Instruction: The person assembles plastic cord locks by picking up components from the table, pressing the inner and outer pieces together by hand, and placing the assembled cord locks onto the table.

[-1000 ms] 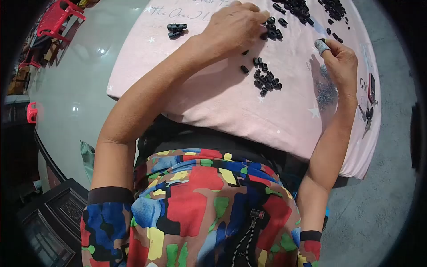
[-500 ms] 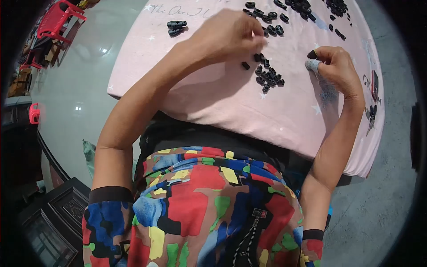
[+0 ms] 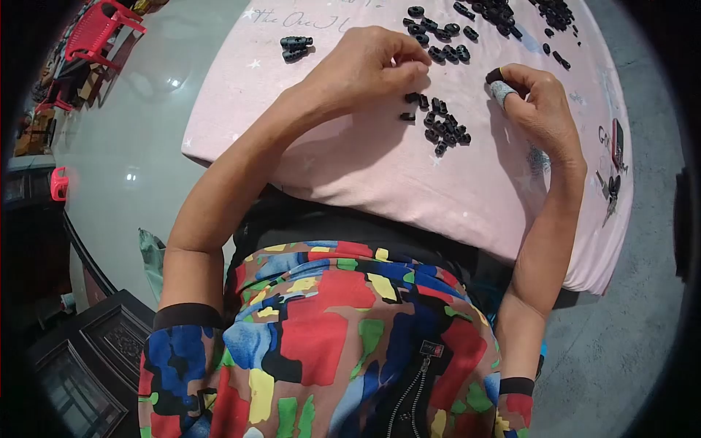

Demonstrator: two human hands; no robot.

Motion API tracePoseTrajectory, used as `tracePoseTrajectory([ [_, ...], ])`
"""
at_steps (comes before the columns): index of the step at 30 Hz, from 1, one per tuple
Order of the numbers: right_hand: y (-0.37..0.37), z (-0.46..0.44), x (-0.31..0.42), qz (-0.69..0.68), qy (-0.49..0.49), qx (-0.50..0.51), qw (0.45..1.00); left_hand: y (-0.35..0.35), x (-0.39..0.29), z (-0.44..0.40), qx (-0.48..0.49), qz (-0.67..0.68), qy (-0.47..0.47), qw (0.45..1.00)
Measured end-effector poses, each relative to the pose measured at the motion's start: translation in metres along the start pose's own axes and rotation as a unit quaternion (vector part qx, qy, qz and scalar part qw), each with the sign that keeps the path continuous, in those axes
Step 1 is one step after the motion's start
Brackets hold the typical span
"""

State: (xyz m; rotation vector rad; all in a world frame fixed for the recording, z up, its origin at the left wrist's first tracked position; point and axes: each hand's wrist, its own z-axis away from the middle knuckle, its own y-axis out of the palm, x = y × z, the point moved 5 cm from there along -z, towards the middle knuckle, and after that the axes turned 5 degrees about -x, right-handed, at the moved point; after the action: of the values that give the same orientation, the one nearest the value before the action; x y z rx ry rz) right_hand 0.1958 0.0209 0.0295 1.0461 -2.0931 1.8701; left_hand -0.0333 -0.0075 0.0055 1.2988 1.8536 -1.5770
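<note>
- Two bare hands are hovering over a table covered by a pink cloth (image 3: 358,157) printed with white stars and script lettering.
- The left hand (image 3: 376,62) is curling inward, its thumb and index finger bending toward each other with a small gap showing behind the tips; whether it is gripping anything, one cannot tell.
- The right hand (image 3: 539,106) is holding its thumb and index finger close together, the other fingers folding behind; a grey wrap (image 3: 502,92) is covering the thumb, and black material is showing at the index fingertip. Whether a part is sitting between the tips, one cannot tell.
- A cluster of small black parts (image 3: 445,130) is lying between the hands, nearer the wearer.
- Rounded black parts (image 3: 440,33) are lying loosely just beyond the left fingertips.
- A dense black pile (image 3: 496,14) is sitting farther off, with a second pile (image 3: 556,13) spreading to its right.
- Two ribbed black pieces (image 3: 296,49) are lying side by side, left of the left hand.
- A phone (image 3: 618,142) and a bunch of keys (image 3: 612,193) are resting near the table's right edge.
- A red chair (image 3: 98,35) is standing on the floor at upper left.
</note>
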Motion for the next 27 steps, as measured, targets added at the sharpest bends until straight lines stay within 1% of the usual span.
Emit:
tracePoseTrajectory([
  [2, 0.005, 0.000, 0.004, -0.058, 0.019, 0.003, 0.998, -0.002, -0.004, -0.008, -0.025, -0.080, 0.034, 0.996],
  [3, 0.008, -0.001, 0.004, -0.062, 0.017, 0.003, 0.998, -0.001, -0.004, -0.014, -0.038, -0.119, 0.051, 0.991],
  [4, 0.011, -0.001, 0.004, -0.066, 0.015, 0.004, 0.998, 0.004, 0.000, -0.021, -0.067, -0.127, 0.103, 0.984],
  [7, 0.019, -0.002, 0.010, -0.061, -0.008, 0.002, 0.998, 0.018, 0.004, -0.032, -0.115, -0.169, 0.167, 0.964],
  [8, 0.020, -0.001, 0.013, -0.056, -0.015, 0.000, 0.998, 0.023, 0.010, -0.034, -0.098, -0.159, 0.124, 0.974],
  [11, 0.018, 0.001, 0.019, -0.112, 0.042, 0.000, 0.993, 0.022, 0.013, -0.036, -0.068, -0.146, 0.080, 0.984],
  [14, 0.022, -0.003, 0.008, -0.146, -0.015, -0.048, 0.988, 0.018, 0.009, -0.027, -0.044, -0.086, 0.041, 0.994],
  [17, 0.023, -0.004, 0.009, -0.187, -0.014, -0.045, 0.981, 0.013, 0.004, -0.019, -0.041, 0.002, -0.023, 0.999],
  [20, 0.025, -0.006, 0.013, -0.254, -0.010, -0.037, 0.966, 0.014, 0.013, -0.016, -0.017, 0.115, -0.069, 0.991],
  [23, 0.026, -0.005, 0.021, -0.278, -0.022, -0.034, 0.960, 0.014, 0.009, -0.006, 0.015, 0.296, -0.126, 0.947],
  [27, 0.021, -0.002, 0.030, -0.290, -0.016, -0.046, 0.956, 0.016, 0.012, -0.001, 0.037, 0.428, -0.147, 0.891],
])
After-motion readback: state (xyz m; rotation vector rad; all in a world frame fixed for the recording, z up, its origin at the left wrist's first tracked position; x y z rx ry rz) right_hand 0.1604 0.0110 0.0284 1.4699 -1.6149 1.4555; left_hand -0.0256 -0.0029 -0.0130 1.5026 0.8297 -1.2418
